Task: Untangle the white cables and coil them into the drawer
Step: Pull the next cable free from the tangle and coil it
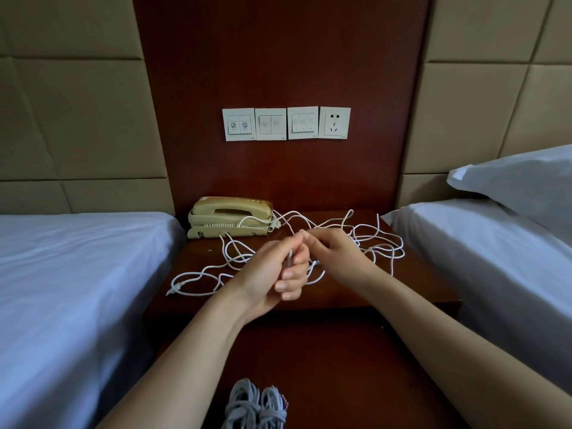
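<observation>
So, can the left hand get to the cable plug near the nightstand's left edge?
Probably yes: the plug lies uncovered, with nothing between it and the left hand, though that hand is busy gripping a cable.

Fingers [291,275] curled: left hand [272,270], right hand [335,252]

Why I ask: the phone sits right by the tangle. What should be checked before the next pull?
1. Left hand grips a strand of the white cables: ok.
2. Right hand pinching a strand: cannot tell, fingers hide it.
3. Telephone free of cables: not ok, a strand lies across it.
4. Plug end at nightstand edge lies loose: ok.
5. Coiled bundles inside a drawer: cannot tell.
</observation>
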`<state>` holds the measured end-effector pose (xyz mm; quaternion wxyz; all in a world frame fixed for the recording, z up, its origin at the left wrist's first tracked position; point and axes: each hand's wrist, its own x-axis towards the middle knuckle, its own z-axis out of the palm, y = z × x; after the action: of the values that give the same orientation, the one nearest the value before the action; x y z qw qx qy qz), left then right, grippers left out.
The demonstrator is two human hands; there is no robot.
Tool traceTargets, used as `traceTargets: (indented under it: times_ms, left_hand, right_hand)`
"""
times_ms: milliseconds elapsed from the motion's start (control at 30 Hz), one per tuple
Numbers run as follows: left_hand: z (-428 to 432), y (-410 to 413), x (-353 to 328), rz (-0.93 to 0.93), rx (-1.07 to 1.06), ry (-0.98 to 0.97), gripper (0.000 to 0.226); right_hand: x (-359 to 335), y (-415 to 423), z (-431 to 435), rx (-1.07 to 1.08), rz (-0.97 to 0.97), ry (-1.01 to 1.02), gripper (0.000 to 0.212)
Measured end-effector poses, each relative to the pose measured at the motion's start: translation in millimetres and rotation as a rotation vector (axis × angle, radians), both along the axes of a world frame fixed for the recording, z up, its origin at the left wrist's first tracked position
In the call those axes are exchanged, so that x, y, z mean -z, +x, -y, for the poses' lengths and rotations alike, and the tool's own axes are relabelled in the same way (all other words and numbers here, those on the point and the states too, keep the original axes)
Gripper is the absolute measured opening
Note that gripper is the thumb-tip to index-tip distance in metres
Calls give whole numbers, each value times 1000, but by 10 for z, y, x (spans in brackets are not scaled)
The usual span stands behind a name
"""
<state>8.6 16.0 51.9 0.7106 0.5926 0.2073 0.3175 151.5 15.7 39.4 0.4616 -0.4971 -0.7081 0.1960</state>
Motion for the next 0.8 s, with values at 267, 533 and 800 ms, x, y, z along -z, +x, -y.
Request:
traceTargets:
  times_ms: [267,533,800]
  left_hand:
    - [-85,19,40,136,-172,-119,43]
    - [-206,22,67,248,-458,-195,44]
    - [-301,13,102,237,-678,-148,40]
  right_hand:
    - [150,-92,9,41,183,-168,40]
    - [66,-173,165,-50,694,-171,26]
    - [-41,-180,249,-155,814,-175,22]
